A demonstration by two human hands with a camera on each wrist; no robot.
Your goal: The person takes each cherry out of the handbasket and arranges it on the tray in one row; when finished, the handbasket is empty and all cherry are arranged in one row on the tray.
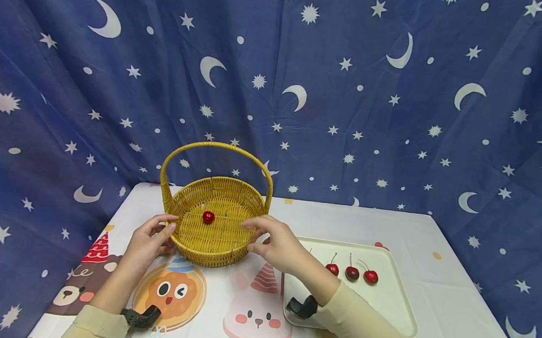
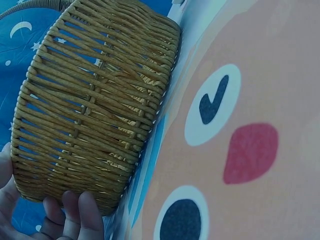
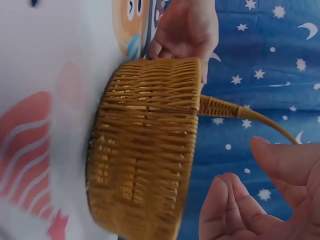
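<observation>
A yellow wicker basket (image 1: 211,257) with a tall arched handle stands toward the back left of the table. One red cherry (image 1: 208,217) lies on its woven floor. My left hand (image 1: 152,238) holds the basket's left side, thumb at the rim and fingers against the outer wall, as the left wrist view also shows in the basket wall (image 2: 95,100). Over the right rim hovers my right hand (image 1: 272,241), its fingers loosely bent and nothing between them. From the right wrist view, the right thumb and fingertips (image 3: 272,155) are apart, beyond the rim.
Right of the basket lies a cream rectangular tray (image 1: 394,306) with several stemmed cherries, such as a dark cherry (image 1: 352,273). My right forearm crosses over its left part. A cartoon-printed white cloth (image 1: 452,289) covers the table; a blue star-patterned curtain (image 1: 319,157) hangs behind.
</observation>
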